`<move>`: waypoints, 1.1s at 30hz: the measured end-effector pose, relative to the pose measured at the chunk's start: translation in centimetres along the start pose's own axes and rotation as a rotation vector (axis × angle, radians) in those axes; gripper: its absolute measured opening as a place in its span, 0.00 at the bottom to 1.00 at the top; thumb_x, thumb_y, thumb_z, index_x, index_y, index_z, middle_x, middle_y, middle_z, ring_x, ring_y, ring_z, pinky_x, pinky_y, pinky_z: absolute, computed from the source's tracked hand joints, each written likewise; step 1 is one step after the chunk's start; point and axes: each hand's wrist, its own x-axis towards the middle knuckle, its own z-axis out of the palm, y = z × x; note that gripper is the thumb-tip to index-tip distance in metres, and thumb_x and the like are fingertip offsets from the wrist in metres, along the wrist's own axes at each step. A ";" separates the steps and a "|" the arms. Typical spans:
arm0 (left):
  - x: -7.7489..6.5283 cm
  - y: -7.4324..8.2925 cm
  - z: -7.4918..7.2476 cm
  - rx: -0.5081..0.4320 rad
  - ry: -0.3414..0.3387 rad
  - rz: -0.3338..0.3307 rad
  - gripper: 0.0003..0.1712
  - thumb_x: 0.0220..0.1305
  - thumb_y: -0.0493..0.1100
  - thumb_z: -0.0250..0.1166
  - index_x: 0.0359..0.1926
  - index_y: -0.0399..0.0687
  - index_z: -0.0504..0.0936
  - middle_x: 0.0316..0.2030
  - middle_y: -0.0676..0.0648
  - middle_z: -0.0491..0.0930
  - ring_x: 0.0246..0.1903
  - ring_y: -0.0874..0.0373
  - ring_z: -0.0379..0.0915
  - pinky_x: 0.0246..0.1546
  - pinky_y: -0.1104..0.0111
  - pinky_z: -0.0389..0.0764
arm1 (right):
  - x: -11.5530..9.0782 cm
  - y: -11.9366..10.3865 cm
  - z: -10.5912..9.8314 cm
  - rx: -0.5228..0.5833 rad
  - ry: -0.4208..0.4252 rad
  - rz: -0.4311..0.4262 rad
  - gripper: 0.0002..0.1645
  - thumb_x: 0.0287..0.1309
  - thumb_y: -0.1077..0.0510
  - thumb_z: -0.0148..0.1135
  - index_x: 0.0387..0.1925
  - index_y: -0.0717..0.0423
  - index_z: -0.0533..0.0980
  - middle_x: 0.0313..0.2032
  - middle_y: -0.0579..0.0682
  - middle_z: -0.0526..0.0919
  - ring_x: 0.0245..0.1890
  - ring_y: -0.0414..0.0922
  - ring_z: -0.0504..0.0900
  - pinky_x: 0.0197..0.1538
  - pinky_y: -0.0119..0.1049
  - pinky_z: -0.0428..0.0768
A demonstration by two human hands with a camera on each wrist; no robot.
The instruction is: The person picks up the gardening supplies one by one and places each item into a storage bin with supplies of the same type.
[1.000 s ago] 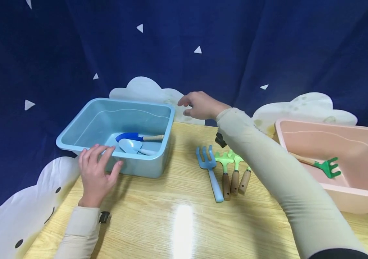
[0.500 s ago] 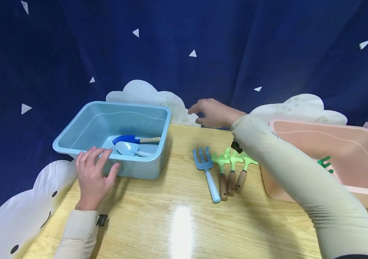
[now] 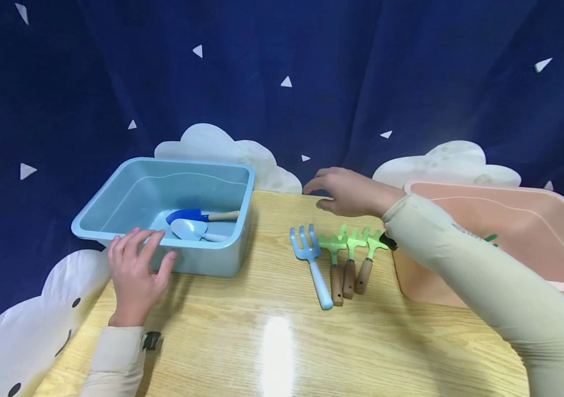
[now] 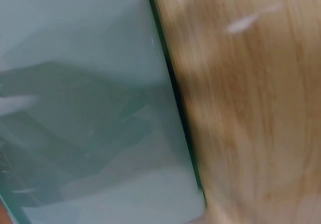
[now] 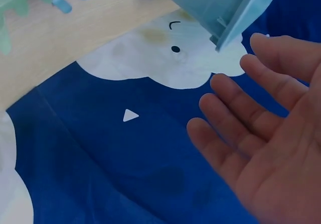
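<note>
My left hand [image 3: 136,275] is at the front rim of the light blue bin [image 3: 212,259], fingertips right at the edge, thumb spread in front of the wall. A dark blue hand trowel [image 3: 187,215] with a wooden handle and a light blue trowel [image 3: 188,229] lie in that bin. My right hand [image 3: 351,192] is in the air over the back of the table, fingers relaxed and holding nothing, as the right wrist view shows. Nearest to it lie a light blue hand fork [image 3: 313,270] and several green hand rakes [image 3: 351,253] with brown handles, side by side.
A pink bin [image 3: 430,281] stands at the right, partly hidden by my right sleeve [image 3: 485,286]; a bit of a green tool [image 3: 490,237] shows inside it. Behind the wooden table [image 3: 222,342] hangs a dark blue curtain [image 3: 242,99] with white clouds and triangles.
My right hand has moved right and toward me, away from the blue bin toward the green rakes. My left hand stays at the blue bin's rim. The head view has shifted slightly.
</note>
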 end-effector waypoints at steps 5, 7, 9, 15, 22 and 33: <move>-0.1 0.2 -0.1 -0.013 -0.008 -0.021 0.28 0.67 0.61 0.58 0.47 0.41 0.85 0.44 0.36 0.81 0.54 0.35 0.70 0.63 0.38 0.58 | -1.8 -0.1 0.4 0.059 0.056 -0.020 0.19 0.62 0.63 0.61 0.54 0.57 0.80 0.52 0.55 0.83 0.54 0.53 0.81 0.59 0.50 0.77; 0.0 0.2 -0.4 -0.010 -0.021 -0.020 0.28 0.66 0.61 0.59 0.47 0.41 0.85 0.45 0.36 0.81 0.54 0.34 0.70 0.63 0.39 0.58 | -2.4 -0.3 0.7 0.092 0.082 -0.019 0.18 0.63 0.62 0.61 0.55 0.56 0.80 0.53 0.54 0.83 0.55 0.52 0.81 0.59 0.49 0.77; 0.0 0.1 -0.7 -0.003 -0.037 -0.016 0.28 0.66 0.61 0.59 0.48 0.41 0.85 0.45 0.36 0.82 0.54 0.34 0.71 0.62 0.39 0.59 | -3.2 -0.5 1.1 0.139 0.113 -0.019 0.18 0.64 0.62 0.61 0.55 0.55 0.80 0.53 0.53 0.84 0.55 0.51 0.82 0.58 0.49 0.79; 0.5 -0.2 -1.5 0.013 -0.053 0.004 0.28 0.67 0.61 0.58 0.47 0.43 0.86 0.43 0.36 0.83 0.52 0.34 0.72 0.61 0.40 0.61 | -4.8 -1.0 1.8 0.249 0.183 -0.028 0.17 0.63 0.61 0.63 0.54 0.53 0.81 0.52 0.49 0.85 0.51 0.46 0.83 0.52 0.46 0.82; 0.9 -0.2 -2.2 0.023 -0.102 -0.006 0.27 0.68 0.59 0.57 0.49 0.42 0.85 0.45 0.35 0.83 0.54 0.33 0.71 0.62 0.40 0.61 | -5.3 -1.2 1.6 0.295 0.203 -0.031 0.17 0.63 0.62 0.63 0.53 0.54 0.81 0.51 0.49 0.85 0.50 0.46 0.84 0.51 0.44 0.83; 2.9 1.7 -3.4 -0.054 -0.173 -0.089 0.18 0.56 0.44 0.64 0.45 0.40 0.87 0.44 0.37 0.84 0.53 0.37 0.72 0.54 0.42 0.62 | -7.0 0.4 1.2 0.312 0.337 0.039 0.13 0.66 0.62 0.60 0.48 0.50 0.84 0.46 0.46 0.88 0.46 0.40 0.84 0.48 0.37 0.83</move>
